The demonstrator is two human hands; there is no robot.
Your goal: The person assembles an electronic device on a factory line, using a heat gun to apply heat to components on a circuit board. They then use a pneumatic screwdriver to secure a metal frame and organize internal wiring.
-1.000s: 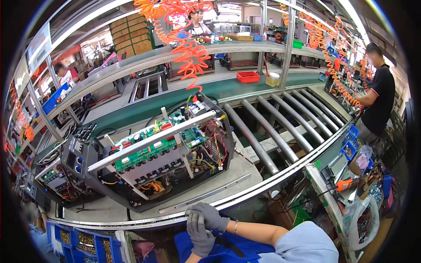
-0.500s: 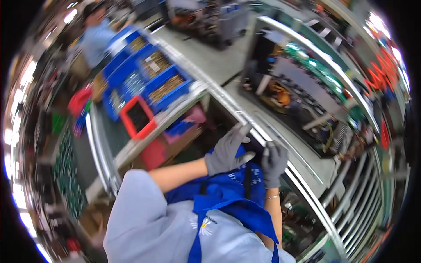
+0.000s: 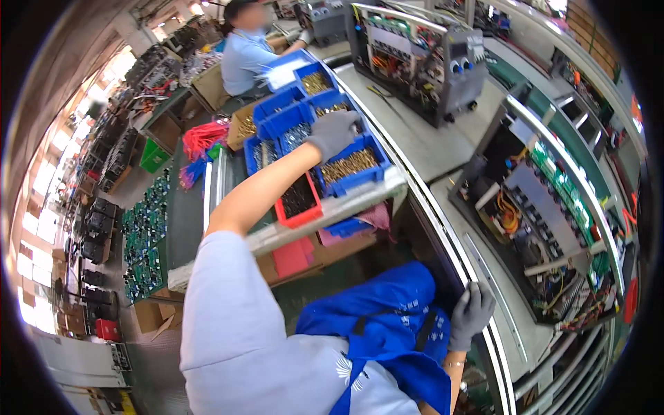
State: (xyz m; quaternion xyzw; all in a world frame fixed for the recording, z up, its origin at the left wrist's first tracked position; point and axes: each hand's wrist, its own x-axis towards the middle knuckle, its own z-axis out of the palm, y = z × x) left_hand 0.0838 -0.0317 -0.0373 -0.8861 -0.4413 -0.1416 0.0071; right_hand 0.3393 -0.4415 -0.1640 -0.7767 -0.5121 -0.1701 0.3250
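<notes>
Blue bins filled with small metal parts are set on a surface, near a long metal rail. The bins are reached over by the gloved left hand, which is held just beyond the brass-coloured parts in the nearest one. Its fingers are bent, but whether its grip is clamped on anything, or which bin is touched, cannot be told. A red bin with dark pieces inside is placed beside the blue ones.

The gloved right hand is rested at the rail, its fingers curled; whether the rail is clasped by this grip cannot be told. Beyond the rail, a flat metal strip is laid alongside an open machine housing, in which wires and green circuit boards are exposed. Farther off, a second housing is seen. Past the bins, a co-worker in a light blue shirt is seen.
</notes>
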